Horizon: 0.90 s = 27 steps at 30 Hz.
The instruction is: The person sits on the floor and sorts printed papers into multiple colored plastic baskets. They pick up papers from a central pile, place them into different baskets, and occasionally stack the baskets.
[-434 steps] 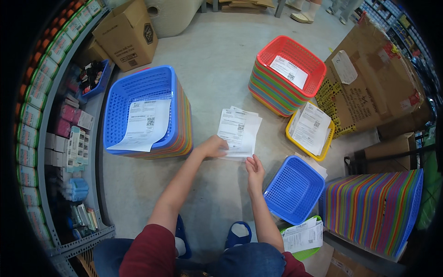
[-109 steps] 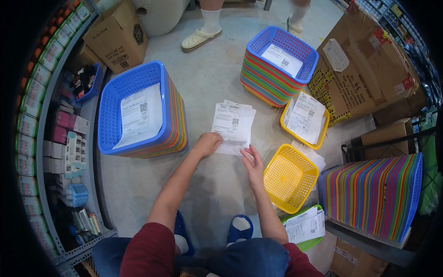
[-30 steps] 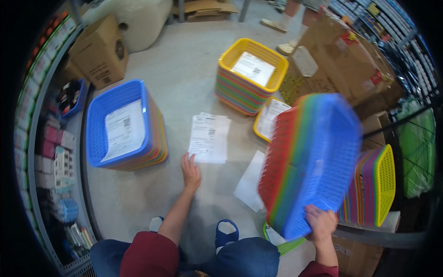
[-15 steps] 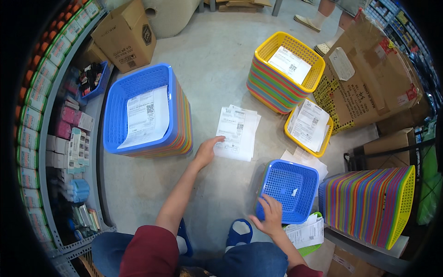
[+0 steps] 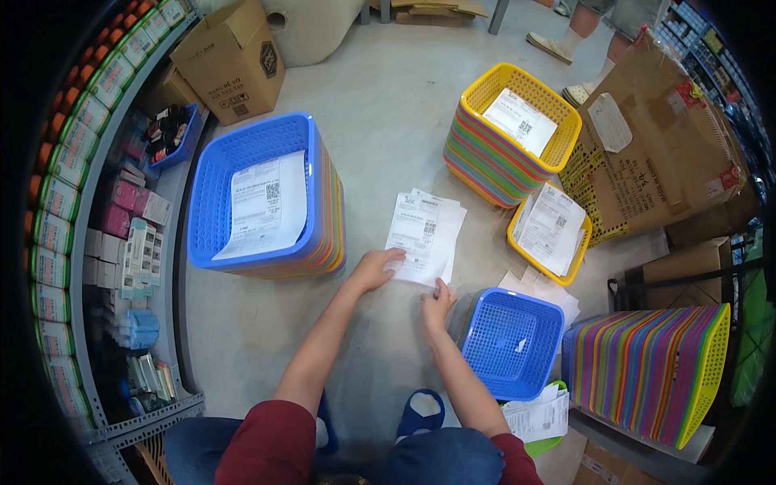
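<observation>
A small stack of printed paper sheets (image 5: pixel 422 230) with square codes lies on the grey floor in front of me, its edges uneven. My left hand (image 5: pixel 373 271) grips its lower left edge, thumb and fingers drawn together there. At the lower right corner, my right hand (image 5: pixel 439 302) has its fingers pinched at the paper's edge; the exact grip is partly hidden. Beside my right forearm sits a blue basket (image 5: pixel 512 339) with only a small white scrap in it. A tall stack of baskets topped by a blue one (image 5: pixel 212 186) stands left, with printed sheets (image 5: pixel 263 202) inside.
A yellow-topped basket stack (image 5: pixel 558 113) and a small yellow basket (image 5: pixel 584 257), both holding sheets, stand right. Nested baskets (image 5: pixel 647 376) lie sideways nearby. A green basket (image 5: pixel 543 446) holds papers. Large cartons (image 5: pixel 647 162) and a loaded shelf (image 5: pixel 174 323) flank the floor. Another person's legs (image 5: pixel 578 32) show behind.
My right hand has moved from the blue basket up and left to the sheets' lower right corner. My left hand stays at their left edge. The view has shifted slightly.
</observation>
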Motion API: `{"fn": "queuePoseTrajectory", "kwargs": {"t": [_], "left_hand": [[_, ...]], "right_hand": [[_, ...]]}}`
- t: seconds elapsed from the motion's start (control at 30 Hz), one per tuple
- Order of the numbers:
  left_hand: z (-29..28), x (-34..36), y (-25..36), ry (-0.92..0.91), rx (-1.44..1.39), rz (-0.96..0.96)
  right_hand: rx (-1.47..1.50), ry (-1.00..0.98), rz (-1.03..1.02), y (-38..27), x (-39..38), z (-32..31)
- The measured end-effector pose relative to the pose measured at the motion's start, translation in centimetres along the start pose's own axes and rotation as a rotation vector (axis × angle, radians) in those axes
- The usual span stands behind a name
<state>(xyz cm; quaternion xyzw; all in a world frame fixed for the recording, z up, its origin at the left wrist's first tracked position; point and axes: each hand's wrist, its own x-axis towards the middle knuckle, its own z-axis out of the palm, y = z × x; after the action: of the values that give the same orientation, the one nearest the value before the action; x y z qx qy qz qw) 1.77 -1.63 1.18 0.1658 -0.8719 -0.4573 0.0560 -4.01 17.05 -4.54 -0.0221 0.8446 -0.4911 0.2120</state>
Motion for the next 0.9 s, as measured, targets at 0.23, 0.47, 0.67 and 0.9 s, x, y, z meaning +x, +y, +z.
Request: {"fn": "queuePoseTrajectory", "kwargs": {"t": [0.23, 0.47, 0.67, 0.9], "left_hand": [[0.1, 0.9, -0.4, -0.047, 0.161, 0.041], [-0.6, 1.8, -0.7, -0.126, 0.272, 0.12], [-1.2, 2.2, -0.7, -0.139, 0.268, 0.136], [-1.0, 4.1, -0.8, -0.232, 0.298, 0.211]], "right_hand": [[0.331, 0.012, 0.253, -3.1, 0.2, -0.5], [0.059, 0.183, 0.247, -1.3, 1.0, 0.5], [0.632, 0.026, 0.379, -1.0, 1.9, -0.7], [0.788, -0.372, 0.419, -6.9, -3.6, -6.2]]}}
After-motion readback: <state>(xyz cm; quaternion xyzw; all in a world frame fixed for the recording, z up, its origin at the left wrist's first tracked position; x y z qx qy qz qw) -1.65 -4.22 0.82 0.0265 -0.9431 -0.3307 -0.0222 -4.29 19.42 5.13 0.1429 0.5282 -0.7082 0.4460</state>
